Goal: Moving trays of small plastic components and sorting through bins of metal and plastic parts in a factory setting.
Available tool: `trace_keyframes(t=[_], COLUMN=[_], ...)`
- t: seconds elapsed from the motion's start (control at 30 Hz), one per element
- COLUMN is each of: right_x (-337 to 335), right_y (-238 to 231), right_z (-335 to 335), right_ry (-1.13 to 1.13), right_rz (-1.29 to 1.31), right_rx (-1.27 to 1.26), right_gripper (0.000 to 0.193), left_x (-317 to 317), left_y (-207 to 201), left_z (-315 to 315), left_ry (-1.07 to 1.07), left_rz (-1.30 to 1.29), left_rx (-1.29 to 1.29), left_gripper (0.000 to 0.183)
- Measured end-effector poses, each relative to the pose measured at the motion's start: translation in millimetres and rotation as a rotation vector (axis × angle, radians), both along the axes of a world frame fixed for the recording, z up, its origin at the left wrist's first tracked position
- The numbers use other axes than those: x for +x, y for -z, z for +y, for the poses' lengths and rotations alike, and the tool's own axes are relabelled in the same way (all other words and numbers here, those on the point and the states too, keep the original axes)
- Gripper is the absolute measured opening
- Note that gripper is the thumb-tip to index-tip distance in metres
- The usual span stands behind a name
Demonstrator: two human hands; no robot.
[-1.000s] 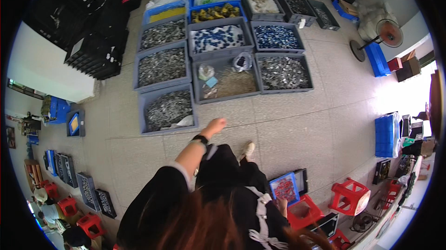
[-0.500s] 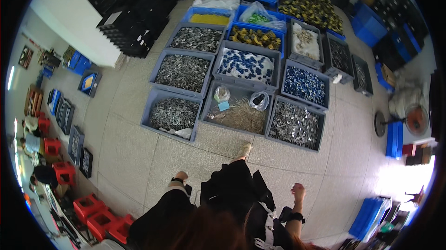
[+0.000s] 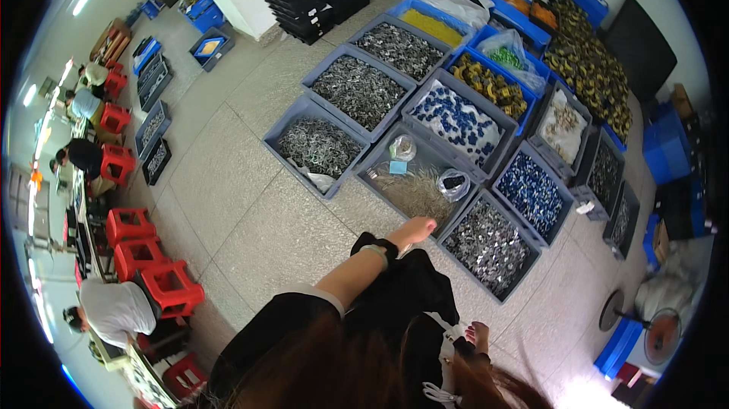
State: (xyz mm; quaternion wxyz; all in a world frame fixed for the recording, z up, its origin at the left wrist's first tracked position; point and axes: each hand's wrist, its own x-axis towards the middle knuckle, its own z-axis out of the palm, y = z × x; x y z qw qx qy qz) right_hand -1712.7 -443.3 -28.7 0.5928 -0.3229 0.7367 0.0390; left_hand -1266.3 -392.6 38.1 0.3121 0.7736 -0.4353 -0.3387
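A: Biggest first?
B: Speckled floor (image 3: pixel 250 234). Then a grey bin (image 3: pixel 382 154) of thin pale pieces, just ahead of the left hand (image 3: pixel 416 232), which overlaps its near edge (contact unclear). Next, a smaller-looking bin (image 3: pixel 516 276) of silvery pieces, right of that hand.
A: Hands?
B: Left: blurred, back showing; can't tell its grip. Right hand (image 3: pixel 477 335): low, apart from both bins; fingers bent, grip can't be told.
A: Smallest?
B: Light-blue square (image 3: pixel 397 167), inside the first bin.

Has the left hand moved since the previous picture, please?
Yes, the left hand moved forward and rightward, toward the grey bin holding a light-blue square.
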Motion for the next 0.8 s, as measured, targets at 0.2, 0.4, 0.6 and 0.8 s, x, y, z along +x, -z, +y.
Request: trace_keyframes(t=[0.2, 0.4, 0.6, 0.8], right_x=[36.0, 82.6, 58.6, -29.4], right_y=[-16.9, -29.6, -30.1, -3.6], right_z=[-93.2, -130.7, -119.6, -94.6], right_ry=[-0.001, -0.236, -0.12, -0.086], right_rz=[-0.088, -0.186, -0.117, 0.011], right_rx=[-0.196, -0.423, -0.124, -0.031], right_gripper=[0.015, 0.012, 0.017, 0.019], left_x=[32.1, 15.9, -18.7, -44.7], left_y=[96.0, 149.0, 208.4, 55.1], left_z=[125.5, 266.9, 322.6, 151.5], left_ry=[-0.062, -0.35, 0.361, -0.154], left_rz=[-0.432, -0.125, -0.439, 0.057], left_rx=[0.342, 0.698, 0.526, 0.522], left_gripper=[0.018, 0.03, 0.019, 0.03])
